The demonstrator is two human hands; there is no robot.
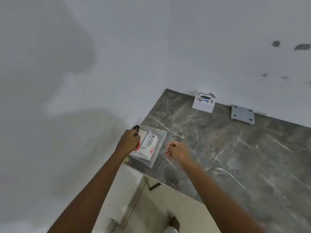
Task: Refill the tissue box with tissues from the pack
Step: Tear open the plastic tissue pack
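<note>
Tissue pack [148, 145] is lying flat at the near left corner of the dark marble worktop [235, 157], close to the worktop's left edge. It is a white pack in clear plastic wrap, with red print and a black-outlined label on its top face; the loose wrap is spreading out past the pack on the far and right sides.

Left hand [128, 142] is resting on the left end of the pack, fingers curled down over that edge, grip closing on the pack's wrap; the exact contact is hidden under the hand. A small dark object is showing just beyond the knuckles; cannot tell what it is.

Right hand [177, 151] is hovering just to the right of the pack, apart from it, fingers curled together in a loose fist with fingertips pinching inward. Whether it is pinching anything cannot be told.

Tissue box [204, 102] is sitting at the far edge of the worktop against the white wall, well apart from both hands. It is white, with printed graphics and a dark oval opening on top.

A grey square plate [242, 114] with corner holes is lying to the right of the box, also by the wall.
</note>
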